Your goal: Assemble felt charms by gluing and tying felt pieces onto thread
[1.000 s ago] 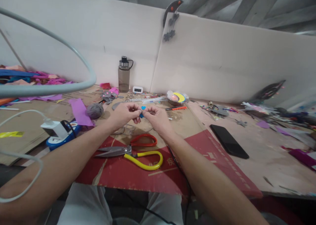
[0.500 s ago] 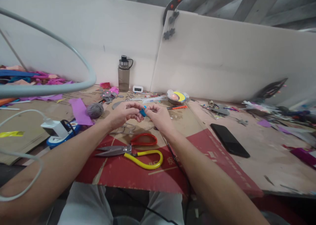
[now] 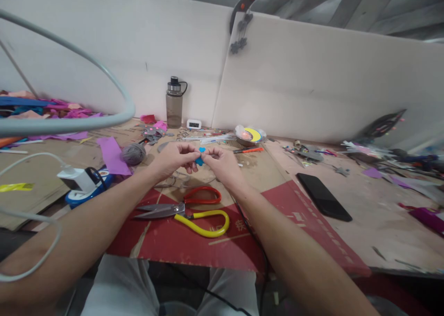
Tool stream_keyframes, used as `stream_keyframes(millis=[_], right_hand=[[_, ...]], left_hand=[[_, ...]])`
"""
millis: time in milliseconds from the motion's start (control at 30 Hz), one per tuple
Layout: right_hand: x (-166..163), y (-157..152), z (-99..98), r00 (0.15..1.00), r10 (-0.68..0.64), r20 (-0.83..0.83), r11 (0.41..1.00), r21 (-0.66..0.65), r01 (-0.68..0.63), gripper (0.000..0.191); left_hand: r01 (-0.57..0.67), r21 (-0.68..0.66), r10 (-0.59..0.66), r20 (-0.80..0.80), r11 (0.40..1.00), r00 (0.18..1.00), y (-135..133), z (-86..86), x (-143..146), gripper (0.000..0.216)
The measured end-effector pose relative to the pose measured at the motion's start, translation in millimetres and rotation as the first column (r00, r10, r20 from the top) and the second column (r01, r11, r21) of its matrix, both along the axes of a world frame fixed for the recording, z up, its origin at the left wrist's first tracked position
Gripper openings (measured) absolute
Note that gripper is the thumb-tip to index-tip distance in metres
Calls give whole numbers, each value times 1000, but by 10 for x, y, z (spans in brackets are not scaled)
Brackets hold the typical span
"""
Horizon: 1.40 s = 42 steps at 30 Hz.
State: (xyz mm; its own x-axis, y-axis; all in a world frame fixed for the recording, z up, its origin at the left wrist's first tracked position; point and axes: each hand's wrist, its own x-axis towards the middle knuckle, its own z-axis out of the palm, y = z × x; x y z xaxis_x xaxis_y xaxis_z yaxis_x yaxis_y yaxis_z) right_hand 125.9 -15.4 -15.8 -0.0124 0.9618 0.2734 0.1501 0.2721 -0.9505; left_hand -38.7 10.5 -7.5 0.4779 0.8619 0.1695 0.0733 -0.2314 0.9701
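Between my two hands is a small blue piece with a scalloped edge (image 3: 200,160), perhaps felt, partly covered by fingers. My left hand (image 3: 177,158) pinches its left side with thumb and fingers. From the other side, my right hand (image 3: 219,162) grips it the same way, thumb tips close together. Both hands are held over the cardboard, above a loop of grey yarn or wire (image 3: 183,181). Nearer to me lie large scissors (image 3: 183,209) with one red and one yellow handle, blades pointing left.
A ball of grey yarn (image 3: 133,154) and purple felt (image 3: 113,156) lie left, near a power strip (image 3: 86,193). Behind stand a bottle (image 3: 174,105), a small clock (image 3: 194,124) and a bowl (image 3: 248,135). A phone (image 3: 323,195) lies right. A grey tube (image 3: 114,82) arches at upper left.
The blue piece has been turned in my fingers, so its scalloped outline shows more broadly. My hands stay in nearly the same place.
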Motion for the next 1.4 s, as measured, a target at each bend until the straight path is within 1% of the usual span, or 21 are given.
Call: stream_keyframes(millis=[67,133,267,333,500,667,767,933,1033,1167,1267,1333,1400], right_hand=[[-13,-9,-4,1000,16,-8,1000,-10,-16,18],[-23,-15,-10,1000,28,-12,999,-19,-28,18],[-26,-20,-5,1000,14,-4,1000,-28,-14,17],[-20,-23,6,1000,3,-11,1000,-31,-3,17],[-13,-28,24,1000,-4,-18,1000,-20,3,20],[-11,-16,2,999,1,-36,999,-32,-2,21],[14,-18,0,999,17,-41,999,-32,-18,19],[72,-16,31,994,93,-58,995,-38,-95,22],[97,8,32,993,86,-81,996,-25,-88,24],[118,51,0,998,53,-17,999,11,-53,26],[124,55,-13,997,38,66,998,55,-41,26],[122,42,-10,992,30,119,996,77,-39,22],[115,24,-2,987,26,159,995,94,-41,18]], left_hand=[[-16,11,16,-24,1000,1000,-3,-3,-2,26],[-16,-16,16,-15,1000,1000,-5,1,-2,24],[73,-154,-56,107,985,993,-3,29,1,28],[95,-184,-68,145,978,987,4,37,4,32],[12,-97,-12,4,995,1000,32,6,4,30],[36,-131,-29,53,991,998,34,-5,4,34],[12,-89,-11,15,996,1000,28,15,1,30],[-38,-24,37,-32,999,999,38,36,-23,28],[-56,-8,55,-34,998,998,43,37,-31,28],[-62,21,63,-37,998,997,36,40,-19,28],[-55,14,55,5,998,998,26,44,0,28],[-47,9,47,19,999,999,18,46,9,30],[-47,13,48,-4,999,999,11,49,14,31]])
